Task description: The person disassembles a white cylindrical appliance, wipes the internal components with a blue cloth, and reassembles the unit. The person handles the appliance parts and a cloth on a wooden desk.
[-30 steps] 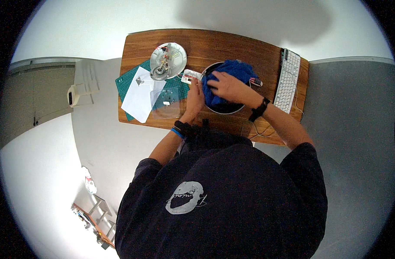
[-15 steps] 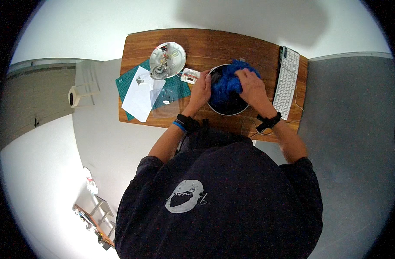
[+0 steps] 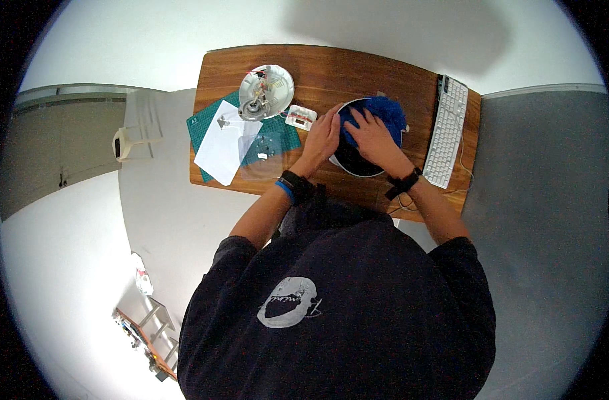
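A round container (image 3: 355, 161) with a dark inside and a thin pale rim stands on the wooden table. My left hand (image 3: 324, 138) grips its left side by the rim, fingers closed together. Over the container's far right part lies a bunched blue cloth (image 3: 387, 109). My right hand (image 3: 373, 140) rests on this cloth from above, with its fingers stretched out and apart. Whether the cloth reaches the bottom is hidden by the hand.
Left of the container lies a small white box (image 3: 300, 118) with wires. A round metallic device (image 3: 266, 92) with exposed parts sits beyond a white sheet (image 3: 228, 148) on a green cutting mat (image 3: 290, 135). A white keyboard (image 3: 446, 133) is at the right edge.
My right hand has shifted left and its fingers have gone from bunched at the cloth to spread over it. The container appears tilted now, and my left hand still grips its side.
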The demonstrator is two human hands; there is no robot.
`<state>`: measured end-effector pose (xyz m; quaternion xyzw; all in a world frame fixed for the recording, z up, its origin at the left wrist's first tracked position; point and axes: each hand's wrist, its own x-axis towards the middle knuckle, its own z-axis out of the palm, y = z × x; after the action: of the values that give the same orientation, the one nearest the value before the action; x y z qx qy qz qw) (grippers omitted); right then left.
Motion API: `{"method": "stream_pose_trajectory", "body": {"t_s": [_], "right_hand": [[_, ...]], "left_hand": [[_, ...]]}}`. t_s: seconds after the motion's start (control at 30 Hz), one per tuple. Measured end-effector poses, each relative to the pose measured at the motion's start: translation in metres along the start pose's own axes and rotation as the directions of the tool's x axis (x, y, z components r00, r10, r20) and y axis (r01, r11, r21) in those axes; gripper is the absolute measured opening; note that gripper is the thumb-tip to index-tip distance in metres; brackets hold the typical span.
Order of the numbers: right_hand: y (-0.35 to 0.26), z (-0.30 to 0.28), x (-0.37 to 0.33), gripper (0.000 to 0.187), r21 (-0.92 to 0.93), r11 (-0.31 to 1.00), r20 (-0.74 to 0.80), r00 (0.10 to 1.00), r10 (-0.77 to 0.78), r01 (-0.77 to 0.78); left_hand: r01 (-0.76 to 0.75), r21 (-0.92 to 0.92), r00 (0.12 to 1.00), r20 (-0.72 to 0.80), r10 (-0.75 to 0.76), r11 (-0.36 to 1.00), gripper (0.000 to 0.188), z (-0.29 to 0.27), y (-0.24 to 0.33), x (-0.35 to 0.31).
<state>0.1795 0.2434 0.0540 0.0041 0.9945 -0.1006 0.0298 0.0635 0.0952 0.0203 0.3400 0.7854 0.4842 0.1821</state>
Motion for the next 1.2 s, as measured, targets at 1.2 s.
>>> {"method": "stream_pose_trajectory", "body": {"t_s": [1.2], "right_hand": [[0.015,0.0,-0.01,0.052,0.584,0.698,0.005,0.861,0.508,-0.415]], "left_hand": [[0.073,0.249,0.994,-0.093,-0.051,0.966,0.031,0.011,0.022,0.005]]}}
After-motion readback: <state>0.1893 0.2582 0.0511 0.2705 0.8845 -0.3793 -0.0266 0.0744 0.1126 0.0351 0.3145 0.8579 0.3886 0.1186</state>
